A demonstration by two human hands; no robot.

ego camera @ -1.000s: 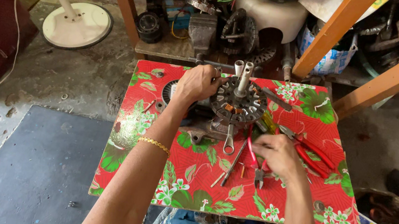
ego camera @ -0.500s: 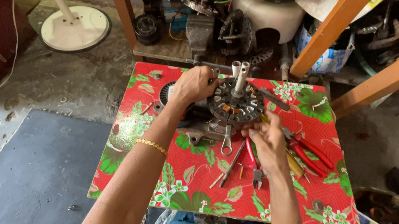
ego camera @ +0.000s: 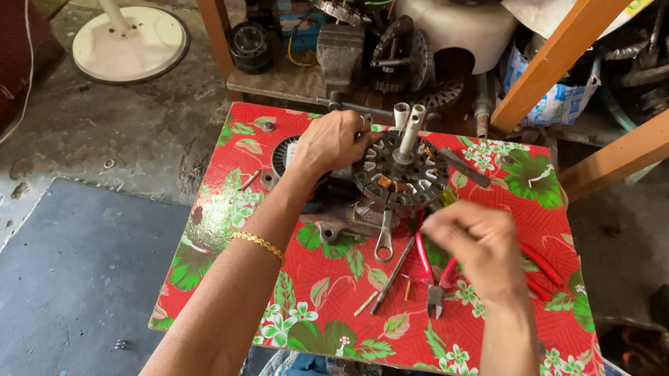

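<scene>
Centrally on the floral red desk (ego camera: 505, 346) sits a round motor stator (ego camera: 400, 178), the left hand (ego camera: 332, 142) gripping its rim. Apparently a steadying step; next calls for careful fingers at the windings. The right hand (ego camera: 476, 246) hovers blurred, grip unclear, above red-handled pliers (ego camera: 434, 274).

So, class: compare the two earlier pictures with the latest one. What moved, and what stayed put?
The right hand has come up from the red-handled pliers on the floral table toward the round motor stator; it is blurred, so what its fingers hold cannot be told. The left hand keeps its grip on the stator's rim. The stator, pliers and spanner lie as before.
</scene>
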